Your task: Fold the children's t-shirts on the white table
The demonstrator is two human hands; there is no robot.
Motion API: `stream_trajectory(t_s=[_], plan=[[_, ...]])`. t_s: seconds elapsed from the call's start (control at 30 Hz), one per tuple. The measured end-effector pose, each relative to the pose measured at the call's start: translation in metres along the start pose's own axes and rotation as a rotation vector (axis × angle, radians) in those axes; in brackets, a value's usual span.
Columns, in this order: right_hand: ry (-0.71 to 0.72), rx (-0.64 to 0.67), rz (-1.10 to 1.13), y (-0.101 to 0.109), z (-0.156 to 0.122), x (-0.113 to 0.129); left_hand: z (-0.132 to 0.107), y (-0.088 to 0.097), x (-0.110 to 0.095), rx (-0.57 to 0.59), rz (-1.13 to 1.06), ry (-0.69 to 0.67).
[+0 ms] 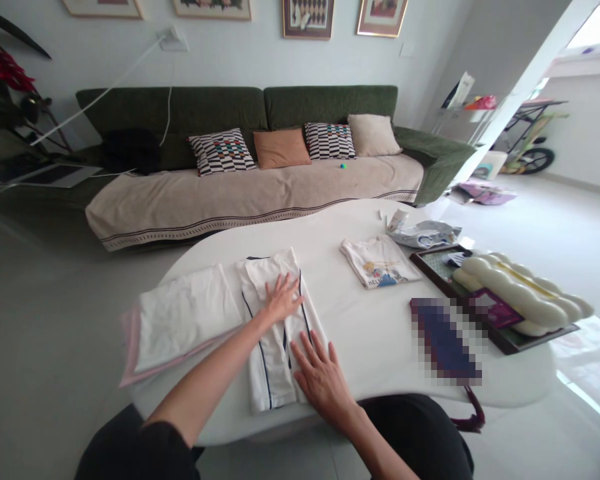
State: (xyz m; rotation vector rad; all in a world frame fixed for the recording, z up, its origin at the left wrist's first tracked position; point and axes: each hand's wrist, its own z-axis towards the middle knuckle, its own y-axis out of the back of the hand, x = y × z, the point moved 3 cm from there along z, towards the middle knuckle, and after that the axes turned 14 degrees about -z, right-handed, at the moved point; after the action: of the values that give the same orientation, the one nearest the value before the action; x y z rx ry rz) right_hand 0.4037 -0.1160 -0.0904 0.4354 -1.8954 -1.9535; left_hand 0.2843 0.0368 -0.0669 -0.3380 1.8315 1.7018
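A folded white garment with dark blue stripes (267, 363) lies lengthwise on the white table (375, 333) in front of me. My left hand (281, 298) rests flat on its far half, fingers spread. My right hand (321, 378) lies flat on its near right edge, fingers stretched out. Neither hand grips anything. To the left sits a stack of folded white and pink cloth (177, 320). A folded white T-shirt with a colourful print (379, 261) lies to the right.
A dark tray (510, 340) with a cream bumpy cushion-like object (520, 290) stands at the table's right. A crumpled plastic bag (425, 233) lies beyond the T-shirt. A green sofa (260, 160) with several cushions stands behind the table.
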Motion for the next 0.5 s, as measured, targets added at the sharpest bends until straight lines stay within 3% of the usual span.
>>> stream_trajectory(t_s=[0.07, 0.17, 0.27, 0.37, 0.5], plan=[[0.000, -0.001, 0.014, 0.000, 0.001, -0.001, -0.056, -0.005, -0.013, 0.052, 0.048, -0.082], [0.020, -0.023, 0.077, 0.009, -0.001, -0.009, -0.144, -0.009, -0.023, 0.108, 0.044, -0.074], [0.083, -0.065, 0.165, 0.025, -0.012, -0.026, -0.207, -0.013, -0.023, 0.173, 0.058, -0.033], [0.205, -0.045, 0.172, 0.034, -0.034, -0.038, -0.233, -0.016, -0.020, 0.167, 0.112, -0.041], [0.243, -0.047, 0.051, 0.026, -0.065, -0.036, -0.237, -0.020, -0.018, 0.099, 0.134, -0.087]])
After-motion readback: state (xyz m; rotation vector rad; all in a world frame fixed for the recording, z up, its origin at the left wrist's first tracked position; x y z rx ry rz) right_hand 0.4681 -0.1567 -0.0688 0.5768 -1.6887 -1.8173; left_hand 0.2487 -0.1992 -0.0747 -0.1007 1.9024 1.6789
